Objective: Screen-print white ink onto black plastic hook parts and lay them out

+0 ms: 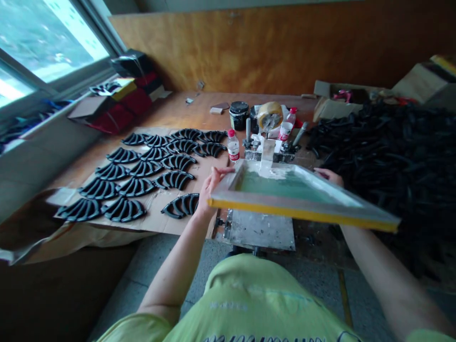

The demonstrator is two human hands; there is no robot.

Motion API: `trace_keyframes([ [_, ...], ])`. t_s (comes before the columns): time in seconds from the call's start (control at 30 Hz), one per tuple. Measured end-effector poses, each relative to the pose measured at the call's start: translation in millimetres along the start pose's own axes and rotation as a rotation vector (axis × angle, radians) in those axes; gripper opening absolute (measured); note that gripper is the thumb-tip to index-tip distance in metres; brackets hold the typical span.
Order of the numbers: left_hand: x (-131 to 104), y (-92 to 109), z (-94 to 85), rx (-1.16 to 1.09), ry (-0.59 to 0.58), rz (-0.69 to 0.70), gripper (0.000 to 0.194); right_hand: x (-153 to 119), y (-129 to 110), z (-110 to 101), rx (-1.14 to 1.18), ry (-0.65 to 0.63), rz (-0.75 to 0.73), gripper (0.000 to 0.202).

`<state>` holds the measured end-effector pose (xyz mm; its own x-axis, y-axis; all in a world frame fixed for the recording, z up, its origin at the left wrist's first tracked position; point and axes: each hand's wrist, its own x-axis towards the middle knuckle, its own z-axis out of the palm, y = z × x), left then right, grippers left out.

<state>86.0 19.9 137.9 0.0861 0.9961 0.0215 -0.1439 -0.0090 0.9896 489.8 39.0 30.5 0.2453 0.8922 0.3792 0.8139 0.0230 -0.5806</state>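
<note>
We see the left hand (206,190) closed around the left side of the screen printing frame (285,213). The right hand (331,176) is at the opposite side, with its fingers near the rim, but the frame hides most of it, so we cannot tell how firmly it grips. The hands are well apart, and the frame lies between them, tilted, with its yellow near edge above the metal base plate (261,230). White paste (265,168) is spread at the far part of the mesh.

As for how far the work has come, many black curved pieces (133,186) are laid in fan-shaped groups on the cardboard (208,178) at our left. One group is just beside the left forearm. At our right, a large loose heap of black pieces (374,142) lies on the table (171,109). We judge that the laid-out groups are a finished portion and the heap is what is left, but we cannot tell this surely. Beyond the frame stand a red-capped bottle (233,145) and a black tub (238,116).
</note>
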Motion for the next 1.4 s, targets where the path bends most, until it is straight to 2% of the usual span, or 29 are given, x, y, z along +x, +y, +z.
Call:
trace_keyframes([
  [0.1, -28.5, -30.2, -16.5, 0.093, -0.054, -0.235, 0.055, 24.1, -24.3, -3.8, 0.077, 0.025, 0.001, 0.031],
  [0.17, -41.8, -58.3, -23.3, 0.131, -0.088, -0.324, 0.052, 36.3, -56.5, 6.5, 0.111, 0.005, -0.113, 0.033],
  [0.3, -49.5, -114.0, -25.1, 0.142, -0.047, -0.379, 0.075, 42.5, -120.2, 45.8, -0.047, -0.137, -0.419, 0.053],
  [0.37, -48.0, -132.9, -25.6, 0.192, -0.034, -0.369, 0.076, 38.4, -137.5, 63.9, -0.154, -0.234, -0.484, 0.046],
  [0.43, -46.3, -143.2, -27.4, 0.25, -0.031, -0.358, 0.072, 33.0, -144.1, 75.3, -0.245, -0.347, -0.486, 0.03],
  [0.5, -45.7, -146.7, -29.5, 0.298, -0.024, -0.365, 0.069, 28.6, -143.8, 78.8, -0.31, -0.462, -0.46, 0.015],
  [0.57, -46.1, -146.4, -30.3, 0.327, -0.012, -0.375, 0.068, 26.1, -140.6, 76.5, -0.354, -0.51, -0.42, 0.011],
  [0.73, -46.9, -146.6, -28.3, 0.333, 0.029, -0.392, 0.063, 14.2, -133.5, 73.1, -0.452, -0.407, -0.296, 0.012],
  [0.8, -46.7, -148.5, -28.3, 0.335, 0.037, -0.395, 0.062, -0.1, -133.7, 75.6, -0.444, -0.414, -0.343, 0.012],
  [0.87, -46.5, -150.6, -29.2, 0.34, 0.031, -0.389, 0.061, -18.8, -135.3, 75.0, -0.396, -0.454, -0.464, 0.013],
  [0.97, -46.7, -151.8, -30.5, 0.346, 0.034, -0.377, 0.06, -40.8, -137.7, 63.3, -0.298, -0.546, -0.681, 0.015],
  [1.03, -47.0, -150.6, -30.3, 0.346, 0.039, -0.374, 0.059, -43.2, -138.8, 52.7, -0.236, -0.609, -0.775, 0.014],
  [1.13, -47.8, -146.6, -28.4, 0.336, 0.041, -0.376, 0.06, -32.6, -140.5, 45.6, -0.169, -0.652, -0.753, 0.01],
  [1.27, -48.8, -143.3, -26.4, 0.283, 0.048, -0.385, 0.064, -34.8, -140.4, 54.7, -0.224, -0.492, -0.607, 0.015],
  [1.4, -48.2, -147.0, -27.5, 0.223, 0.029, -0.411, 0.07, -56.5, -135.2, 55.4, -0.172, -0.537, -0.711, 0.018],
])
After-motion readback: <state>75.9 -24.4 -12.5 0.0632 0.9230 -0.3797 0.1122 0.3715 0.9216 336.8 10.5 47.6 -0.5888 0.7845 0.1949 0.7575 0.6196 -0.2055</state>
